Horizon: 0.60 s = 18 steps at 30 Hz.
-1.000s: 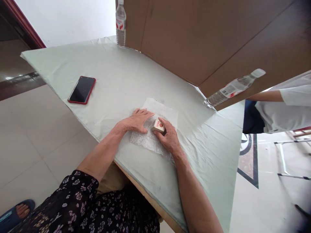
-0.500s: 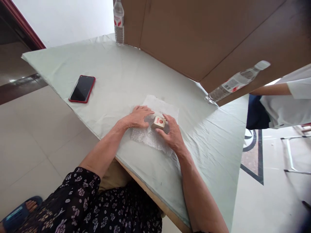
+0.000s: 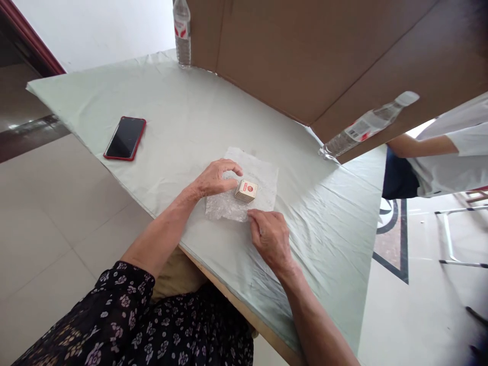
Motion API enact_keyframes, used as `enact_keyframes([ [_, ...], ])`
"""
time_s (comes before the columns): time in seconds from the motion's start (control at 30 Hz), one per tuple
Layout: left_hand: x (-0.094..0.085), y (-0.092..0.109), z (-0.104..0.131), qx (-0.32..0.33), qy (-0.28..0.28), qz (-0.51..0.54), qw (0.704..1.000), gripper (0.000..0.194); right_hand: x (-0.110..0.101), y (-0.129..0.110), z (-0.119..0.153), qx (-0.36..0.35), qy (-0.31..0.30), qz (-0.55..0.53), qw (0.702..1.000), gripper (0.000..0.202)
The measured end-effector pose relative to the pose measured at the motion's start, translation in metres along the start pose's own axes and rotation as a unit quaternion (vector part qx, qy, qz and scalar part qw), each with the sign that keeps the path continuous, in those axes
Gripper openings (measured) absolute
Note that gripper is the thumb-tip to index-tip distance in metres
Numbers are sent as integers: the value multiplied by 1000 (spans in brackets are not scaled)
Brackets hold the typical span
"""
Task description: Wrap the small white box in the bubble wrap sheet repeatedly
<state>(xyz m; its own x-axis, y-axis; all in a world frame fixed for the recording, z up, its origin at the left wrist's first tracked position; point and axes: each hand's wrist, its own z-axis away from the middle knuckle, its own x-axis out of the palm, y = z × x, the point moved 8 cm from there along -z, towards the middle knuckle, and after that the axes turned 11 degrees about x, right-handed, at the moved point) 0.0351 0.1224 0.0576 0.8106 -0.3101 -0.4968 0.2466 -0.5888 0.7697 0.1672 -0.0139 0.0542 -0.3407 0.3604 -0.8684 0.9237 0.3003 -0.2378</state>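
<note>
Left hand (image 3: 216,179) curls open beside the small box (image 3: 247,188), which sits on the bubble wrap (image 3: 264,175); my right hand (image 3: 272,238) pinches the wrap's near edge. I judge a sharp tug there could slide or topple the box.

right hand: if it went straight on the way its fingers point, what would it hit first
Probably the small box, lying on the bubble wrap just ahead of the fingertips of the right hand, which are at the wrap's near edge. Their exact height is unclear.
</note>
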Motion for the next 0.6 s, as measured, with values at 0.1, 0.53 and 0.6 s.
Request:
enact_keyframes([
  [0.1, -1, 8, 1, 3, -21, 72, 997, 14, -11, 14, -17, 46, 10, -24, 999, 17],
  [0.53, 17, 4, 3, 15, -84, -31, 996, 9, 1, 72, -69, 241, -29, -200, 949, 20],
  [0.6, 17, 2, 3, -20, -47, 4, 999, 12, -2, 75, -66, 241, -39, -240, 940, 22],
])
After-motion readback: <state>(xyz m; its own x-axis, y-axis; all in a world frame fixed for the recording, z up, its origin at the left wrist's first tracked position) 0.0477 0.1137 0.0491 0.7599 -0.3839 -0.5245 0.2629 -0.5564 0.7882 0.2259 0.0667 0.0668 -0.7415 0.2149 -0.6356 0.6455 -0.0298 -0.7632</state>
